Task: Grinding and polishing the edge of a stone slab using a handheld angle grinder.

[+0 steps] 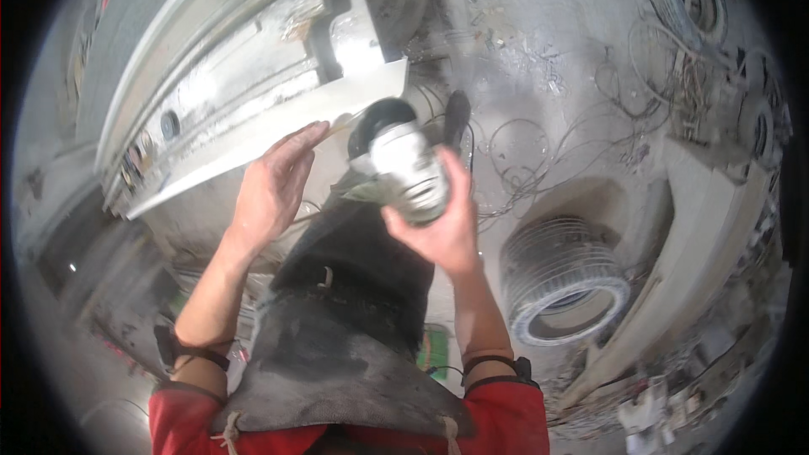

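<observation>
In the middle, my right hand (447,227) grips a power tool with a silver-grey body and a dark round disc at its far end, which looks like an angle grinder (409,167). The tool is smeared by motion. To its left, my left hand (278,181) is held up with its fingers stretched out and nothing in them. Just beyond that hand lies the long pale edge of a slab-like workpiece (253,141). I cannot tell from this view whether the fingertips touch it. A dark, dusty apron (329,345) covers my front.
A tyre (569,299) stands on the dusty floor at right, beside a long curved pale block (704,227). More tyres (691,0) are at the far right. Loose cables (518,152) loop across the floor ahead. A small dark roll (170,124) sits on the left workpiece.
</observation>
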The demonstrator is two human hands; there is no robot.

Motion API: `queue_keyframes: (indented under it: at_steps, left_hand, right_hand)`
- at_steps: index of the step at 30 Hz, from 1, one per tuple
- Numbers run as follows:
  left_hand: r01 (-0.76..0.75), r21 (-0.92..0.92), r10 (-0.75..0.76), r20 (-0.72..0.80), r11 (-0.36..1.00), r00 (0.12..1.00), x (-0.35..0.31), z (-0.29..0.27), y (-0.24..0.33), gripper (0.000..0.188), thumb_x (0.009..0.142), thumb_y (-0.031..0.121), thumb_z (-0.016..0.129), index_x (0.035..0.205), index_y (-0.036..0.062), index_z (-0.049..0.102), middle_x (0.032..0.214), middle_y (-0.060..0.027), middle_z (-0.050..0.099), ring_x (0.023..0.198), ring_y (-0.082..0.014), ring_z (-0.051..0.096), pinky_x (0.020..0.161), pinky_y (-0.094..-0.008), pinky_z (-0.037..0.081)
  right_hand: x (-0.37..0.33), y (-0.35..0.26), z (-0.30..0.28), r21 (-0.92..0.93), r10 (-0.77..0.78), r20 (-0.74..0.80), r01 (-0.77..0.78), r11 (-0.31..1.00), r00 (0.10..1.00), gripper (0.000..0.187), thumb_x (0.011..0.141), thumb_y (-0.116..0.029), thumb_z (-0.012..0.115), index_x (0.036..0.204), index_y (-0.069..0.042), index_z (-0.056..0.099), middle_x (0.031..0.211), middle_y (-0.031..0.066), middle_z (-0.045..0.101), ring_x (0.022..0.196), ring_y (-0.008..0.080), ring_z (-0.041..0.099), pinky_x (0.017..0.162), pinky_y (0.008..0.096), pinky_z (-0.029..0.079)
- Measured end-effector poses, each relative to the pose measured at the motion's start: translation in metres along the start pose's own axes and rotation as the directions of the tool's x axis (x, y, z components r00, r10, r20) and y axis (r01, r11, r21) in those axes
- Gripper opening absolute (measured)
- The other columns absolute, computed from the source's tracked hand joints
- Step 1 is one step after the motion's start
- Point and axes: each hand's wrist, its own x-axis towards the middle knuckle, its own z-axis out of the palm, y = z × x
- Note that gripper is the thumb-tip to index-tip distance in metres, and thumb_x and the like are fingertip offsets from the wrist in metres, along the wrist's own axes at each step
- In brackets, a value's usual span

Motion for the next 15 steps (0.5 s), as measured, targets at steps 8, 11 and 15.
queue_keyframes:
  at_steps: [8,11,15]
  left_hand:
    - [0.112,-0.018,-0.111,0.053,0.994,0.992,0.012,0.011,0.014,0.034,0.096,-0.001,0.053,0.129,0.0022,0.061,0.124,-0.0195,0.064,0.117,-0.0291,0.061,0.101,-0.033,0.043]
    - [0.158,-0.002,-0.158,0.066,0.987,0.985,0.016,0.014,0.02,0.034,0.096,0.001,0.052,0.129,0.0019,0.061,0.126,-0.02,0.064,0.12,-0.0296,0.059,0.103,-0.0341,0.042]
    - [0.168,0.043,-0.171,0.074,0.985,0.982,0.017,0.015,0.023,0.035,0.096,0.001,0.051,0.13,0.0018,0.061,0.128,-0.0204,0.063,0.122,-0.03,0.058,0.104,-0.035,0.042]
  right_hand:
    - [0.022,0.035,-0.035,0.589,0.187,0.146,-0.238,0.773,0.971,0.083,0.072,-0.019,0.083,0.139,-0.002,0.037,0.12,0.017,0.059,0.106,0.0232,0.063,0.087,0.0347,0.054]
    - [0.057,0.075,-0.065,0.644,0.373,0.529,-0.647,0.408,0.762,0.066,0.083,-0.026,0.072,0.135,-0.001,0.04,0.101,0.0157,0.064,0.074,0.025,0.069,0.059,0.0352,0.059]
    - [0.074,0.087,-0.068,0.578,0.515,0.499,-0.711,0.402,0.697,0.056,0.086,-0.033,0.069,0.124,0.002,0.047,0.085,0.0177,0.067,0.063,0.0222,0.068,0.054,0.0336,0.058]
